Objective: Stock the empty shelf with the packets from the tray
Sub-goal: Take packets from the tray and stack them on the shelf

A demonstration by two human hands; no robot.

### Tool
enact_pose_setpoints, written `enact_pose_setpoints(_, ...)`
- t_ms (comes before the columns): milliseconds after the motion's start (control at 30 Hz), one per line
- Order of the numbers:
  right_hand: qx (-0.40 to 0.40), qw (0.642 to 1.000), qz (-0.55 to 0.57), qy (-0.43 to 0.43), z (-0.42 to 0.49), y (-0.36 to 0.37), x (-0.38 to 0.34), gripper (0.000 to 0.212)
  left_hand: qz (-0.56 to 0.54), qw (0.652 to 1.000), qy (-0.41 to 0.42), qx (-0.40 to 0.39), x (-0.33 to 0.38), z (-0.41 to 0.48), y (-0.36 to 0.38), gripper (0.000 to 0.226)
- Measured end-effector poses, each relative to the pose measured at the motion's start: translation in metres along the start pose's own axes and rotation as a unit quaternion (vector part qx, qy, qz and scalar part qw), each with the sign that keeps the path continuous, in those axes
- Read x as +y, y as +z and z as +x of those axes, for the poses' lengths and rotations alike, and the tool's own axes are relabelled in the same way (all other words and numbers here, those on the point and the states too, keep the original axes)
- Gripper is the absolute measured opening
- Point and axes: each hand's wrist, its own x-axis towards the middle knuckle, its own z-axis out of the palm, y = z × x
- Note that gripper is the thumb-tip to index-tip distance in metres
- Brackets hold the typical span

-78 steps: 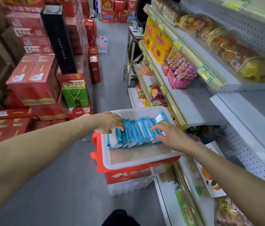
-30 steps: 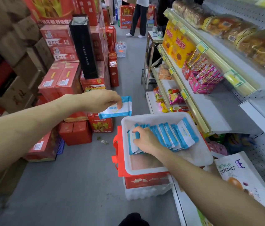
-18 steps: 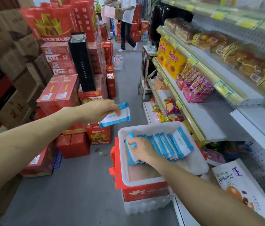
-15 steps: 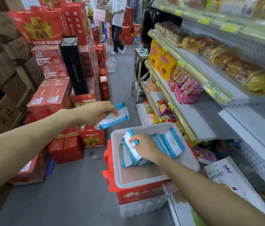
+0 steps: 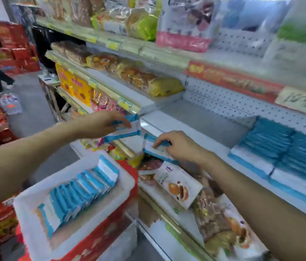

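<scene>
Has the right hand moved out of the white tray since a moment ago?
Yes. The right hand has left the tray, going up and rightward to the empty shelf, gripping a packet.

Blur makes the handwritten sign [image 5: 299, 101] unreadable; shelved packets [image 5: 280, 147] run off the right edge.

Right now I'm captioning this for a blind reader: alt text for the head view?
The left hand and right hand each hold a blue-and-white packet by a white shelf whose right end holds stacks. Below left, a white tray on a red crate holds more.
</scene>
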Motion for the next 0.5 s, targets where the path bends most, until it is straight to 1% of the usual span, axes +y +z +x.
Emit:
enact_pose_setpoints(133, 0.062, 0.996, 0.007, 0.069, -0.075, -0.06, 0.057, 0.061, 0.009, 0.995, 0.095, -0.006, 0.08, 0.083, 0.008, 0.056)
enact_pose_setpoints(200, 0.089, 0.99, -0.009, 0.11, -0.118, -0.087, 0.078, 0.057, 0.002, 0.989, 0.151, -0.011, 0.121, 0.117, 0.017, 0.057)
enact_pose_setpoints(300, 0.128, 0.98, -0.011, 0.151, -0.187, -0.116, 0.11, 0.057, -0.013, 0.973, 0.23, -0.018, 0.184, 0.154, 0.031, 0.052)
enact_pose_setpoints(400, 0.151, 0.968, -0.011, 0.202, -0.252, -0.134, 0.148, 0.058, -0.006, 0.963, 0.27, -0.014, 0.235, 0.178, 0.044, 0.048)
enact_pose_setpoints(500, 0.187, 0.953, -0.02, 0.238, -0.311, -0.153, 0.18, 0.061, -0.026, 0.952, 0.302, -0.033, 0.273, 0.195, 0.056, 0.046)
